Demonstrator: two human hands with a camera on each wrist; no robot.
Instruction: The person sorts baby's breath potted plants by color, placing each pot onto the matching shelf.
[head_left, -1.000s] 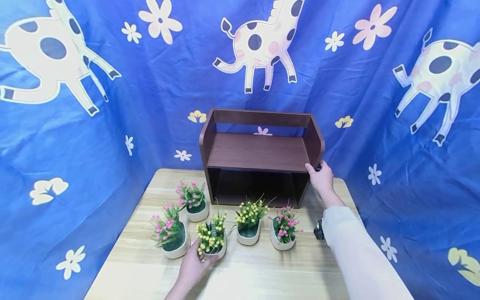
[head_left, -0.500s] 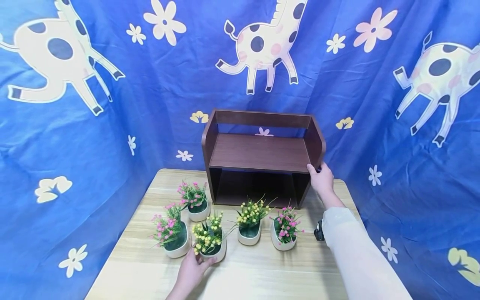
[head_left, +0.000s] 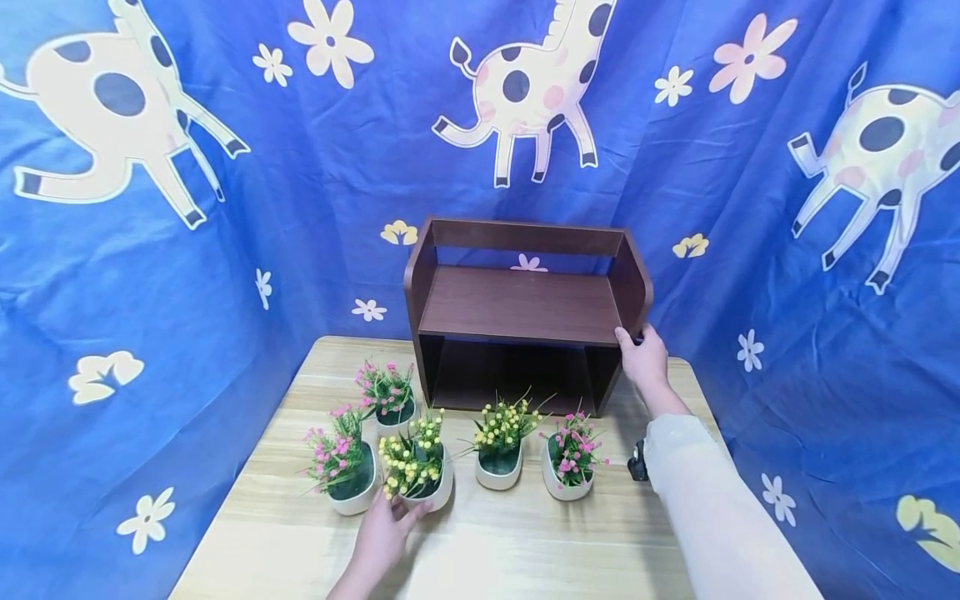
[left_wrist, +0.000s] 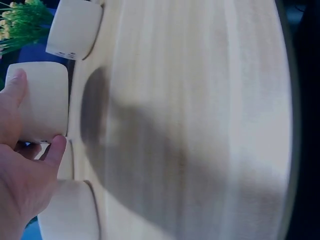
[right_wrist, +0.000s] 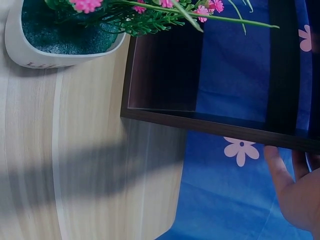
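My left hand (head_left: 381, 533) grips the lower left side of a white pot with yellow flowers (head_left: 420, 468); in the left wrist view thumb and fingers of the hand (left_wrist: 25, 165) lie on the pale pot (left_wrist: 45, 100). At the right side panel of the dark brown shelf (head_left: 521, 304), my right hand (head_left: 647, 367) holds on, thumb at the front edge. The right wrist view shows the hand (right_wrist: 295, 192) against the shelf's side (right_wrist: 200, 124). Both tiers of the shelf hold nothing.
Left of the held pot stand two pink-flowered pots (head_left: 354, 483) (head_left: 395, 412). To its right are another yellow-flowered pot (head_left: 498, 467) and a pink-flowered pot (head_left: 567, 475). A small black object (head_left: 637, 462) lies by the right sleeve. Blue curtains surround the table (head_left: 255, 500).
The held yellow-flowered pot has shifted slightly left and up in the head view, with my left hand still on it. My right hand keeps its place on the shelf.
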